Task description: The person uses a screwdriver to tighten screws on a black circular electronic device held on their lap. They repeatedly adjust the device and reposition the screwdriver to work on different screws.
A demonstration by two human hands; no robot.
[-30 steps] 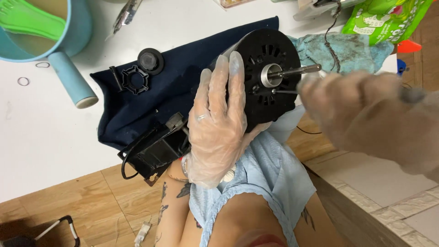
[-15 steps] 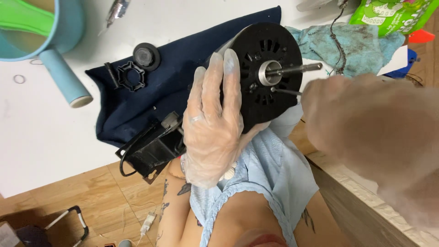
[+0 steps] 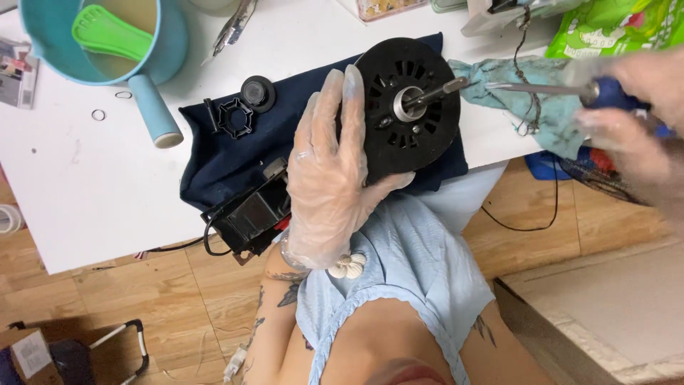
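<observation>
A round black fan motor [image 3: 413,107] with a metal shaft lies on a dark blue cloth [image 3: 235,160] at the table edge. My left hand [image 3: 331,167], in a thin clear glove, lies flat over the motor's left side and grips it. My right hand [image 3: 630,117], blurred at the right, holds a screwdriver [image 3: 548,89] with a blue handle; its metal shank points left toward the motor, its tip a little short of the shaft. A black switch box [image 3: 249,217] with a cable hangs off the cloth's front edge.
A teal jug [image 3: 153,107] with a green scoop stands at the back left. A black cap [image 3: 256,93] and a hexagonal black ring [image 3: 235,117] rest on the cloth. A teal rag [image 3: 513,93] and a green bag [image 3: 613,28] lie right. Small rings [image 3: 98,114] dot the white table [image 3: 92,185].
My right hand has pulled back to the right, away from the motor face, taking the screwdriver with it. My left hand keeps its hold on the motor.
</observation>
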